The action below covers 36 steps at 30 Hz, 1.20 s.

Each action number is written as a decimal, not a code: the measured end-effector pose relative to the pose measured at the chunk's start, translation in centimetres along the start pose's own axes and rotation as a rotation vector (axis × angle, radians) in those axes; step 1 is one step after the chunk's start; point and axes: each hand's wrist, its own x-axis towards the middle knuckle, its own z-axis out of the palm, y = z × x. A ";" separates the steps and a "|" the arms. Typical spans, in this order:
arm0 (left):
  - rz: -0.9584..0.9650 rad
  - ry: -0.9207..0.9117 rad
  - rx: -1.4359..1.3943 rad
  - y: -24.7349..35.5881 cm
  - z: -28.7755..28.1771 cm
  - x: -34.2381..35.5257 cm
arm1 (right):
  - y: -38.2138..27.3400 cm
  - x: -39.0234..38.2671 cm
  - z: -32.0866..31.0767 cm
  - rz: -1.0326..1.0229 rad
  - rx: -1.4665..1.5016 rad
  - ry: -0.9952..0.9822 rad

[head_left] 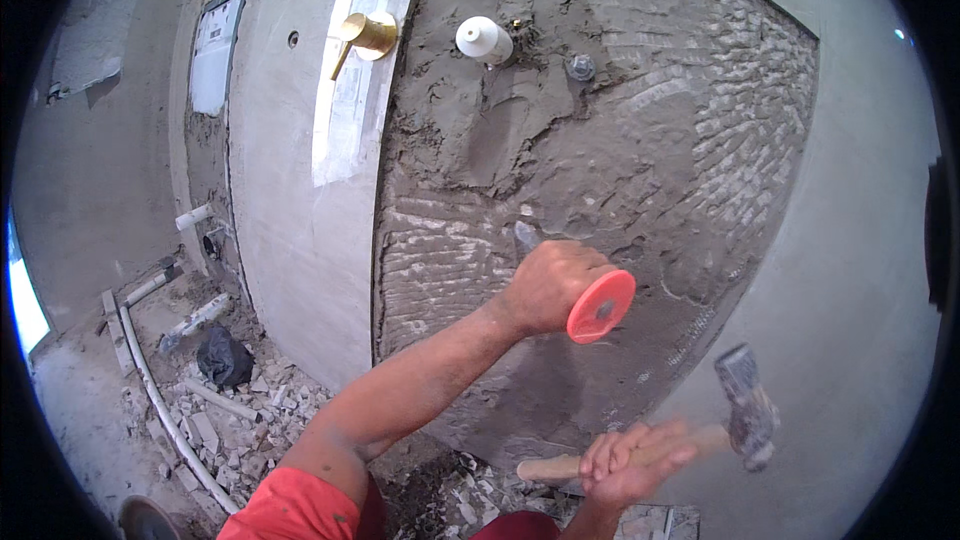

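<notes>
My left hand (556,283) is closed around a chisel with a round orange-red guard (602,307) at its near end. The chisel's grey metal blade (527,236) points up and left against the rough mortar wall patch (620,170), at the edge of its ridged area. Lower right, my right hand (635,460) grips the wooden handle of a hammer (748,408). The hammer's grey steel head is raised to the right, apart from the chisel and slightly blurred.
Above my hands, a white capped fitting (484,41) and a metal pipe fitting (580,67) stick out of the mortar. On the smooth panel to the left is a brass lever valve (368,36). Broken rubble (262,395), a white pipe (160,400) and a black bag (224,356) lie below.
</notes>
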 end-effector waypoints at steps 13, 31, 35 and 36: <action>-0.003 0.048 -0.051 -1.6 -0.1 -0.4 | 4.0 0.3 1.4 -0.036 -0.502 -0.299; -0.128 -0.021 0.098 -1.2 1.6 1.0 | 3.8 3.2 1.6 0.052 -0.599 -0.240; -0.178 -0.067 0.140 -1.5 1.1 0.6 | 1.6 3.2 3.3 0.179 -0.677 -0.249; -0.167 -0.059 0.140 -1.4 1.3 0.7 | 1.5 2.9 2.9 0.135 -0.524 -0.198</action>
